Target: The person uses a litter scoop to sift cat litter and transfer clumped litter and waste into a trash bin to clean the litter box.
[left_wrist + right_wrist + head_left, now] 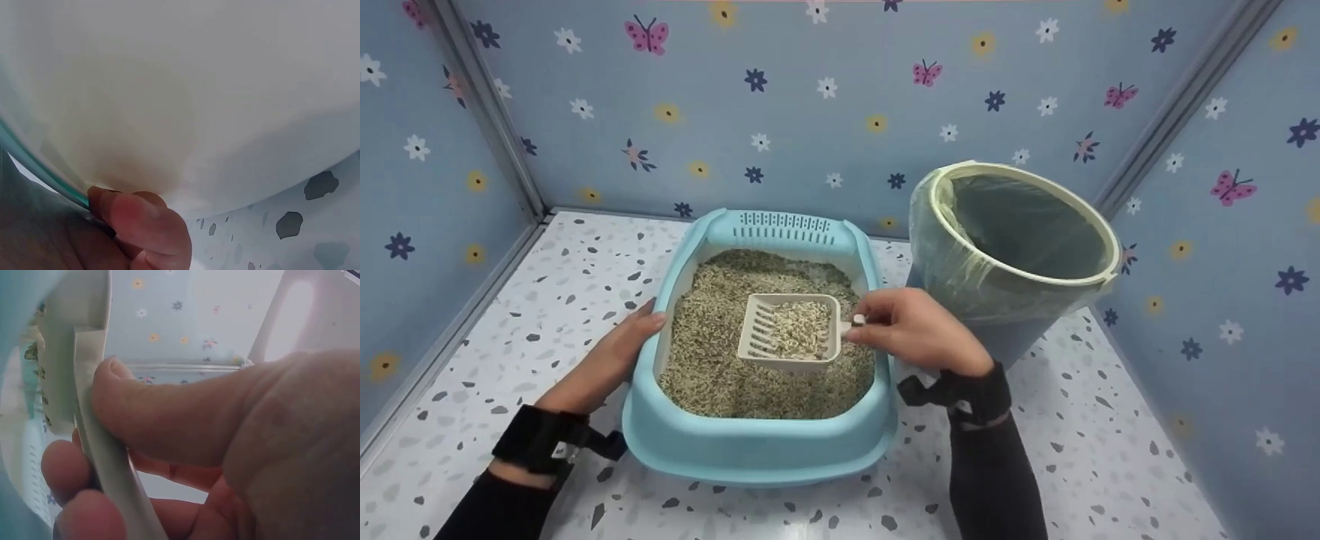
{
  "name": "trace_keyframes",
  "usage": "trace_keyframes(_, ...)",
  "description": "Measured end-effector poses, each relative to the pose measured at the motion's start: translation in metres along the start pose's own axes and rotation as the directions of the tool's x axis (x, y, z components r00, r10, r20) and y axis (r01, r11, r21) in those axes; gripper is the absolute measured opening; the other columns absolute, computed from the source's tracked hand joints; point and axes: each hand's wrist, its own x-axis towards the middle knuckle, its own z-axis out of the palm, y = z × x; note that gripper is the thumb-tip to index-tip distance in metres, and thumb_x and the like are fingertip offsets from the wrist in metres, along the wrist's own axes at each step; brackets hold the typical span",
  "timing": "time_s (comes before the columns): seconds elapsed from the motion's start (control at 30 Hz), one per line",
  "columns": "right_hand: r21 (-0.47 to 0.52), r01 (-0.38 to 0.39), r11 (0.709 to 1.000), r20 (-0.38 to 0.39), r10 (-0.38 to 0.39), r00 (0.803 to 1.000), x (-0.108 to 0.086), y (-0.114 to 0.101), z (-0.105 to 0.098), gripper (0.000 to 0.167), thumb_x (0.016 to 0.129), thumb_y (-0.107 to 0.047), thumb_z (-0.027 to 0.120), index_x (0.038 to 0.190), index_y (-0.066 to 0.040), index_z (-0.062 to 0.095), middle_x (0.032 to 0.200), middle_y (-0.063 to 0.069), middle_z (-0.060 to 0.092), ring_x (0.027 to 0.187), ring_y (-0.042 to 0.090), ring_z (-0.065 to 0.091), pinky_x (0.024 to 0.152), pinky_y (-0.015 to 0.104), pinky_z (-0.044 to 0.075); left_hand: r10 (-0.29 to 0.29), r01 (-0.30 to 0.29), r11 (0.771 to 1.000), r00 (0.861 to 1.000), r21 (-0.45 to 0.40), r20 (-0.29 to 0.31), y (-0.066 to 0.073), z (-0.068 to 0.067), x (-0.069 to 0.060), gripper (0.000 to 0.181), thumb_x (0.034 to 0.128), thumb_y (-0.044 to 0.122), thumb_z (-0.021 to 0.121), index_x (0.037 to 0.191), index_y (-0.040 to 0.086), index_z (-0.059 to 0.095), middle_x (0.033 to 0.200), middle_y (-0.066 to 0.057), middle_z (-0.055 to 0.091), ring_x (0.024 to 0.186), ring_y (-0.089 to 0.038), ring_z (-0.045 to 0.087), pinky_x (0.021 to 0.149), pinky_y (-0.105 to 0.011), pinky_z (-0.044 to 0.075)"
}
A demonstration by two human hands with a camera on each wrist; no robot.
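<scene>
A pale blue litter box stands on the floor, filled with grainy tan litter. My left hand grips its left rim, the thumb over the edge; in the left wrist view the curled fingers lie against the box's pale side. Above the litter, my right hand holds a cream slotted litter scoop level, with pale clumps in its pan. The right wrist view shows thumb and fingers wrapped about the scoop's handle.
To the right of the box stands a round bin with a translucent yellowish liner folded over its rim and held by a cream ring. Flowered blue wall panels enclose the speckled white floor at back and sides.
</scene>
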Motion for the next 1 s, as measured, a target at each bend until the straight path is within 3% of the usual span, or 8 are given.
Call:
trace_keyframes(0.23, 0.003, 0.018, 1.000, 0.003, -0.018, 1.000, -0.0003, 0.0019, -0.0014, 0.014, 0.102, -0.035, 0.085, 0.094, -0.026, 0.078, 0.081, -0.008, 0.070, 0.073, 0.014, 0.063, 0.067, 0.033, 0.053, 0.003, -0.003, 1.000, 1.000, 0.012, -0.024, -0.0007, -0.0011, -0.0011, 0.072, 0.1179, 0.052, 0.039, 0.180, 0.028, 0.012, 0.166, -0.029, 0.042, 0.131, -0.046, 0.057, 0.099, -0.049, 0.054)
trace_keyframes(0.4, 0.010, -0.004, 1.000, -0.028, 0.004, 1.000, -0.0021, 0.0023, -0.0028, 0.011, 0.099, -0.031, 0.087, 0.094, -0.026, 0.079, 0.080, -0.008, 0.071, 0.072, 0.015, 0.064, 0.066, 0.033, 0.055, 0.009, -0.009, 1.000, 1.000, 0.008, -0.004, -0.0015, -0.0016, 0.0003, 0.072, 0.1185, 0.051, 0.039, 0.180, 0.027, 0.011, 0.166, -0.029, 0.043, 0.132, -0.047, 0.058, 0.100, -0.049, 0.055)
trace_keyframes(0.67, 0.007, 0.003, 1.000, -0.021, -0.003, 1.000, 0.0014, 0.0024, -0.0007, 0.011, 0.099, -0.030, 0.088, 0.096, -0.023, 0.080, 0.083, -0.007, 0.072, 0.075, 0.015, 0.065, 0.068, 0.033, 0.055, 0.006, -0.006, 1.000, 1.000, 0.005, 0.007, -0.0022, -0.0012, -0.0011, 0.074, 0.1190, 0.052, 0.037, 0.180, 0.024, 0.006, 0.181, -0.026, 0.020, 0.151, -0.048, 0.042, 0.115, -0.054, 0.042)
trace_keyframes(0.83, -0.003, 0.017, 1.000, 0.002, -0.017, 1.000, 0.0035, 0.0030, -0.0005, 0.011, 0.100, -0.034, 0.087, 0.098, -0.025, 0.081, 0.084, -0.008, 0.071, 0.076, 0.015, 0.064, 0.068, 0.032, 0.054, 0.019, -0.019, 1.000, 1.000, -0.004, -0.008, -0.0018, -0.0010, -0.0018, 0.073, 0.1188, 0.051, 0.038, 0.180, 0.024, 0.008, 0.180, -0.025, 0.023, 0.150, -0.048, 0.044, 0.116, -0.057, 0.040)
trace_keyframes(1.0, 0.004, 0.005, 1.000, -0.026, -0.005, 1.000, 0.0000, 0.0032, -0.0032, 0.009, 0.098, -0.028, 0.089, 0.096, -0.025, 0.081, 0.082, -0.007, 0.071, 0.074, 0.015, 0.065, 0.066, 0.032, 0.055, 0.027, -0.027, 1.000, 1.000, -0.001, -0.007, -0.0023, -0.0007, -0.0013, 0.073, 0.1186, 0.051, 0.037, 0.180, 0.025, 0.009, 0.177, -0.027, 0.028, 0.146, -0.048, 0.048, 0.114, -0.054, 0.042)
